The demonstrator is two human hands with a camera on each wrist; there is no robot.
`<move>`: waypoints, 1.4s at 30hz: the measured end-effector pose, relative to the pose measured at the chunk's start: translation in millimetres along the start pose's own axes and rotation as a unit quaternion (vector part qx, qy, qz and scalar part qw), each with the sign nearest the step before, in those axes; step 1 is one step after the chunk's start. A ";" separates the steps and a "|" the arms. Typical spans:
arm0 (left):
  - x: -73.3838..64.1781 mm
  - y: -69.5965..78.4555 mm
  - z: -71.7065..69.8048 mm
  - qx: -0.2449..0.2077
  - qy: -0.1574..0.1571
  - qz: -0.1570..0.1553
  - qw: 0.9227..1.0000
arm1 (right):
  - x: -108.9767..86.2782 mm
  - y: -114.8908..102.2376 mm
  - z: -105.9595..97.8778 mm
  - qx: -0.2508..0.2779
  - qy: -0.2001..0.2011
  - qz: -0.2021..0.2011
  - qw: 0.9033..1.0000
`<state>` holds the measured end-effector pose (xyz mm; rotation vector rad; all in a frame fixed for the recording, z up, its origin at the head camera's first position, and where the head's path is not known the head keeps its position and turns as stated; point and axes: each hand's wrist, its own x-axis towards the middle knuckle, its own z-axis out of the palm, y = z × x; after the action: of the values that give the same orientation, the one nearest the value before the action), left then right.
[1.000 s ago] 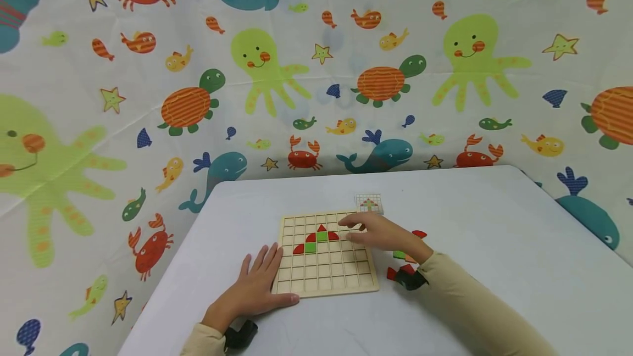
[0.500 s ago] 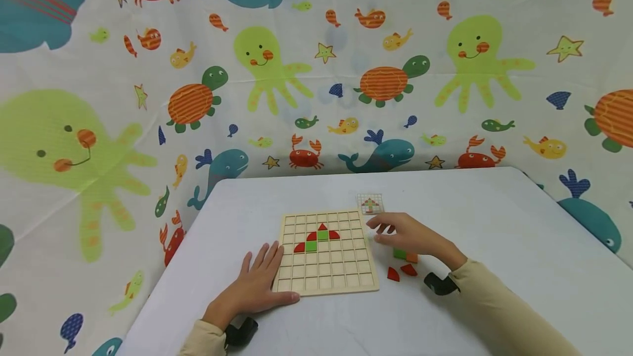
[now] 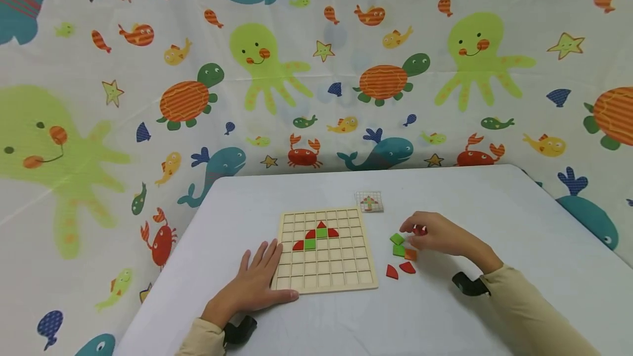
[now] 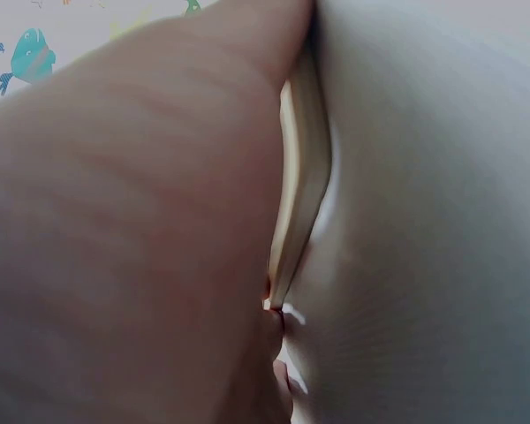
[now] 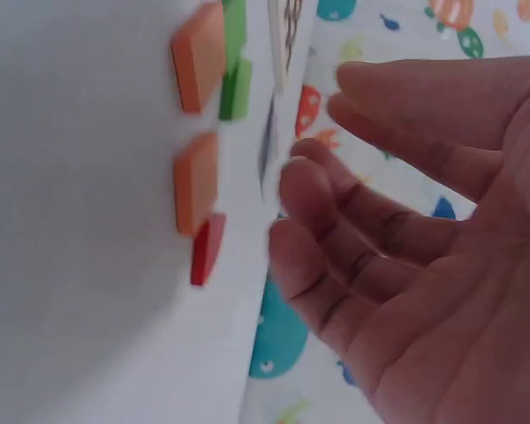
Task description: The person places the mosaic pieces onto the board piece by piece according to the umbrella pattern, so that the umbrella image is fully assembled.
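Hovering by loose tiles [image 3: 399,250] off the right edge of the grid board [image 3: 323,271], the right hand [image 3: 440,233] looked pretty relaxed, thumb and fingers apart; the left hand [image 3: 254,280], fingers straight, just hugged the left edge.

Playroom-like corner, cartoon sea-creature fabric [image 3: 316,78] behind, white table [image 3: 475,207], wooden grid board [image 3: 323,269], coloured tiles [image 3: 398,250]
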<state>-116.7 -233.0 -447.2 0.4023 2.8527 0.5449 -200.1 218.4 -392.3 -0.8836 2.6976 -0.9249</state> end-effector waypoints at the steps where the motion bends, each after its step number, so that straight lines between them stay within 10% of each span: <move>1: 0.4 -0.4 0.1 0.000 0.000 0.000 1.000 | -1.8 1.6 -2.7 -0.002 -0.006 0.005 1.000; 11: -0.2 2.8 -1.1 -0.004 -0.002 -0.001 1.000 | -8.0 16.0 -8.0 -0.031 -0.066 0.064 0.995; 42: 3.6 5.6 -3.8 -0.005 -0.003 -0.003 1.000 | -0.2 16.4 1.3 -0.048 -0.026 0.059 0.997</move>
<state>-119.8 -228.1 -442.1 0.3934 2.8437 0.5564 -207.5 228.2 -403.3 -0.7449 2.7358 -0.7439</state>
